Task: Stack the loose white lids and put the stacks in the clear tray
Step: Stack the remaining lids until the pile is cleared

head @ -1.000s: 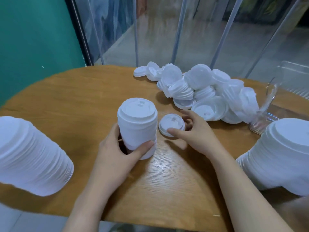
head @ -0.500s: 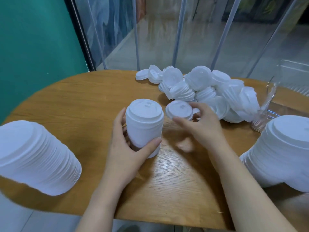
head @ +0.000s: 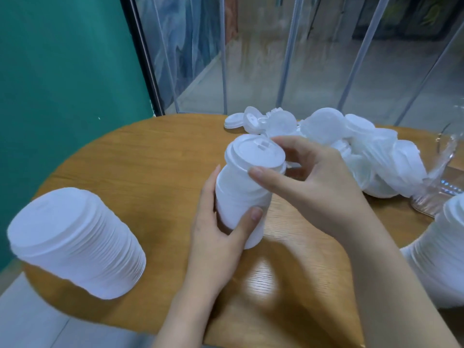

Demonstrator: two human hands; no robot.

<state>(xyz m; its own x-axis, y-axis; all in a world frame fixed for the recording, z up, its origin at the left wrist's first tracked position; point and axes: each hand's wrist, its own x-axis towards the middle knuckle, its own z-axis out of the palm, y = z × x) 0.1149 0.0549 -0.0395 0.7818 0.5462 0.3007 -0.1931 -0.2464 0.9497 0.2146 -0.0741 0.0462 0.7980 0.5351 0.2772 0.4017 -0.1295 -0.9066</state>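
Note:
My left hand [head: 221, 237] grips the lower part of a tall stack of white lids [head: 238, 197], which stands tilted on the round wooden table [head: 140, 162]. At the stack's top, my right hand [head: 308, 182] pinches a single white lid [head: 256, 154] by its rim, thumb at the front and fingers behind. A heap of loose white lids [head: 356, 146] lies at the back right. The clear tray [head: 442, 182] shows at the right edge, partly hidden.
A wide stack of white lids [head: 75, 239] stands at the table's front left. Another large stack [head: 447, 247] fills the right edge. A teal wall and clear plastic strip curtains stand behind the table.
My right hand lifted a lid off the table and carried it left onto the top of the stack held by my left hand. The view tilted and drew closer.

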